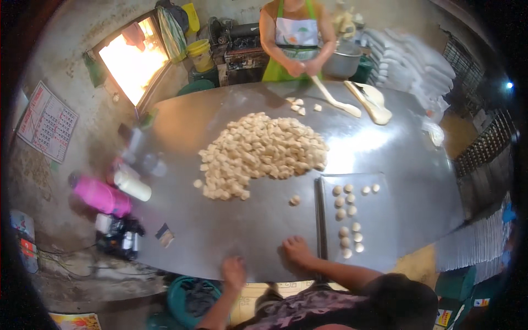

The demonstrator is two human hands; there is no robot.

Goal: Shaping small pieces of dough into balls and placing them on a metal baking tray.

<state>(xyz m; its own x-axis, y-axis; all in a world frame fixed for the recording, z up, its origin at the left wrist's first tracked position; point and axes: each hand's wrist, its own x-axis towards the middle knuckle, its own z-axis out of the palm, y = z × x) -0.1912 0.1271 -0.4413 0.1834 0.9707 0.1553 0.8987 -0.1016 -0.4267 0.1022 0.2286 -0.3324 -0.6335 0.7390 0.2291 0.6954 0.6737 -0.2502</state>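
Observation:
My left hand [234, 272] is palm down at the near edge of the metal table [192, 239], its fingers blurred. To its right, my right hand [297, 252] rests on the tabletop with fingers curled down; whatever lies under the palm is hidden. A small dough ball [295, 200] sits beyond my right hand. Farther off is a big heap of cut dough pieces [264, 146], with one loose piece [198, 183] at its left. Right of my right hand lies a flat metal tray [377, 220] with several round dough balls [345, 241] in rows.
Across the table a person in a green-edged apron [297, 32] holds a long dough strip [335, 100]. A thick dough slab [371, 102] lies beside it. A pink bottle [102, 195], white container [132, 185] and black device [124, 236] crowd the left edge. Stacked trays [473, 247] stand right.

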